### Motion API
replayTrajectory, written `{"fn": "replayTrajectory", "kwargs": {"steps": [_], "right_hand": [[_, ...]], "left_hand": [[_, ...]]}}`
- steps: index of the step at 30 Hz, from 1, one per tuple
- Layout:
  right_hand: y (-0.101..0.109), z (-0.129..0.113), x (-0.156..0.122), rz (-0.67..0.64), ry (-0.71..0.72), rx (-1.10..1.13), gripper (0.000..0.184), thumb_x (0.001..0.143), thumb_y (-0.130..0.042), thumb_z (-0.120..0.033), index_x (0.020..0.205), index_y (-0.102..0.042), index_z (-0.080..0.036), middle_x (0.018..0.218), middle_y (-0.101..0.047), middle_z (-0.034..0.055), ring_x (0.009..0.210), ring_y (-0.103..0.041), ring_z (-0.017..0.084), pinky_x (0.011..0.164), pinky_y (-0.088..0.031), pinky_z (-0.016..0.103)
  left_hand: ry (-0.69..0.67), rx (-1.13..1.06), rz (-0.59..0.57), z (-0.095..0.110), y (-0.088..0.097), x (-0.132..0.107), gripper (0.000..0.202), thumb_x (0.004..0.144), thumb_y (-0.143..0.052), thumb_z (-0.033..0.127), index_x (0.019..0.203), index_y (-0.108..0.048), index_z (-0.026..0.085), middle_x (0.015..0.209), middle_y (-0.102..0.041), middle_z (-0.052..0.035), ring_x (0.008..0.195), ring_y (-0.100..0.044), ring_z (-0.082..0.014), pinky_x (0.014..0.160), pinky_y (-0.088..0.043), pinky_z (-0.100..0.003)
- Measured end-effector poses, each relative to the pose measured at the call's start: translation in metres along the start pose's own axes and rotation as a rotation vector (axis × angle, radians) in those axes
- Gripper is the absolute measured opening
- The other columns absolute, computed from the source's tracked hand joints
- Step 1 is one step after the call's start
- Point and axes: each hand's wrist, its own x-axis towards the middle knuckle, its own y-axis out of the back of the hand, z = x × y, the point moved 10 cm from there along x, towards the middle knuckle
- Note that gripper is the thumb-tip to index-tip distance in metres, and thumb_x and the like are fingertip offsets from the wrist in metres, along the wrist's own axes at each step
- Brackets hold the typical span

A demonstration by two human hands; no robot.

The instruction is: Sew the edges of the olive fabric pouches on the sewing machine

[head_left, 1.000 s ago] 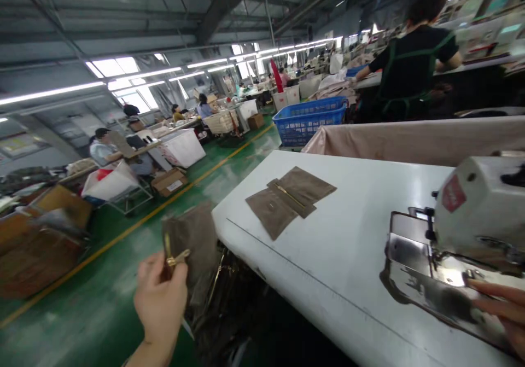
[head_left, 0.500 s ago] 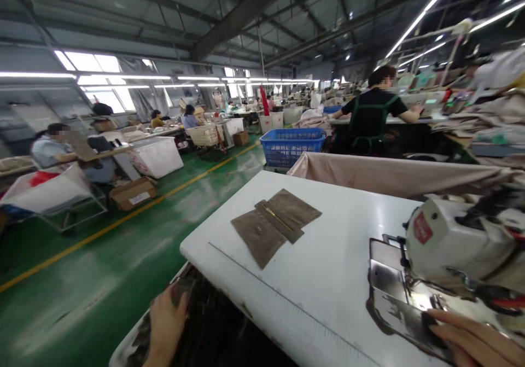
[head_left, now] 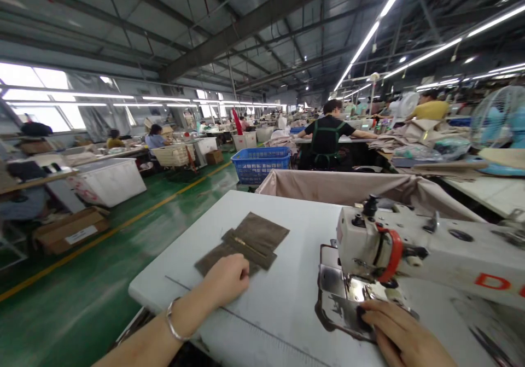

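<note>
My left hand, a bracelet at its wrist, is closed with the fingers curled down over the near edge of a brown fabric piece. Whatever may be inside the fingers is hidden. A strip with a gold-coloured zipper crosses that piece, which lies flat on the white table. My right hand rests at the metal plate of a sewing machine, fingers stretched forward. Its fingertips touch a small dark thing that I cannot make out.
A ruler scale runs along the table's near edge. Dark scissors lie at the right. Behind the table are a cloth-lined bin, a blue basket and a seated co-worker. A green aisle lies to the left.
My left hand has risen from the dark material below the table edge to the brown fabric piece. The view has turned right, showing more of the sewing machine. My right hand stays at the plate.
</note>
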Motion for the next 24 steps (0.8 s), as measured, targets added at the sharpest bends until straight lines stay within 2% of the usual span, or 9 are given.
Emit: {"fn": "replayTrajectory", "kwargs": {"steps": [2,4,6,8,11,14,18,21,24], "right_hand": [[0.008,-0.001,0.008,-0.002,-0.051,0.070,0.022,0.089,-0.054,-0.019,0.103,-0.069,-0.023,0.115,-0.069,0.0067,0.104,-0.067,0.022,0.086,-0.060,0.034],[0.016,-0.005,0.015,-0.024,-0.098,0.154,0.025,0.089,-0.051,-0.014,0.105,-0.068,-0.023,0.115,-0.068,0.0073,0.106,-0.065,0.023,0.089,-0.058,0.037],[0.024,-0.016,0.022,-0.061,-0.132,0.247,0.029,0.087,-0.048,-0.008,0.103,-0.067,-0.023,0.114,-0.067,0.0071,0.105,-0.064,0.022,0.090,-0.055,0.039],[0.029,-0.033,0.027,-0.106,-0.168,0.325,0.028,0.087,-0.049,-0.008,0.101,-0.067,-0.023,0.111,-0.067,0.0060,0.103,-0.063,0.022,0.091,-0.054,0.040],[0.026,-0.066,0.028,-0.142,-0.181,0.384,0.015,0.085,-0.063,-0.019,0.098,-0.068,-0.025,0.110,-0.068,0.0027,0.103,-0.062,0.025,0.091,-0.053,0.041],[0.013,-0.090,0.021,-0.125,-0.196,0.363,0.036,0.079,-0.076,-0.032,0.113,-0.065,-0.027,0.118,-0.066,0.0039,0.109,-0.061,0.028,0.092,-0.053,0.042],[0.000,-0.088,0.009,-0.099,-0.362,0.408,0.029,0.078,-0.077,-0.031,0.106,-0.068,-0.028,0.127,-0.062,0.0062,0.119,-0.056,0.031,0.097,-0.051,0.045],[0.017,-0.082,0.012,-0.058,-0.386,0.477,0.011,0.079,-0.074,-0.024,0.089,-0.069,-0.025,0.128,-0.060,0.0070,0.122,-0.055,0.029,0.099,-0.051,0.042],[0.054,-0.081,0.025,-0.002,-0.305,0.496,0.004,0.085,-0.068,-0.022,0.088,-0.069,-0.024,0.136,-0.055,0.0071,0.129,-0.048,0.029,0.105,-0.046,0.043]], "left_hand": [[-0.091,-0.042,-0.073,0.026,-0.006,-0.004,0.023,0.089,-0.059,0.034,0.079,-0.072,0.019,0.086,-0.069,-0.0046,0.080,-0.065,-0.0186,0.076,-0.050,-0.027],[-0.155,-0.067,-0.104,0.048,-0.018,-0.010,0.029,0.090,-0.061,0.040,0.110,-0.071,0.021,0.119,-0.067,-0.0081,0.110,-0.061,-0.0238,0.096,-0.047,-0.034],[-0.191,-0.070,-0.128,0.062,-0.035,-0.014,0.056,0.086,-0.068,0.044,0.137,-0.054,0.025,0.147,-0.046,-0.0115,0.136,-0.042,-0.0303,0.112,-0.033,-0.048],[-0.205,-0.060,-0.157,0.069,-0.050,-0.017,0.074,0.080,-0.075,0.046,0.145,-0.043,0.030,0.156,-0.033,-0.0122,0.143,-0.030,-0.0348,0.115,-0.024,-0.057],[-0.191,-0.065,-0.145,0.079,-0.051,-0.017,0.067,0.077,-0.078,0.040,0.138,-0.052,0.034,0.152,-0.038,-0.0106,0.139,-0.035,-0.0351,0.113,-0.027,-0.056],[-0.214,-0.111,-0.141,0.103,-0.040,-0.017,0.035,0.076,-0.074,0.021,0.110,-0.067,0.026,0.124,-0.056,-0.0072,0.118,-0.052,-0.0275,0.103,-0.040,-0.043],[-0.168,-0.188,-0.166,0.126,-0.030,-0.020,0.019,0.066,-0.053,0.003,0.076,-0.055,0.018,0.083,-0.057,-0.0002,0.081,-0.055,-0.0186,0.074,-0.042,-0.030],[-0.056,-0.566,-0.238,0.131,-0.023,-0.029,0.023,0.068,-0.050,0.005,0.086,-0.052,0.020,0.076,-0.056,0.0028,0.074,-0.054,-0.0165,0.067,-0.039,-0.027],[-0.031,-1.042,-0.364,0.150,-0.010,-0.044,0.028,0.077,-0.063,0.022,0.105,-0.058,0.018,0.092,-0.064,-0.0023,0.090,-0.059,-0.0217,0.079,-0.044,-0.030]]}}
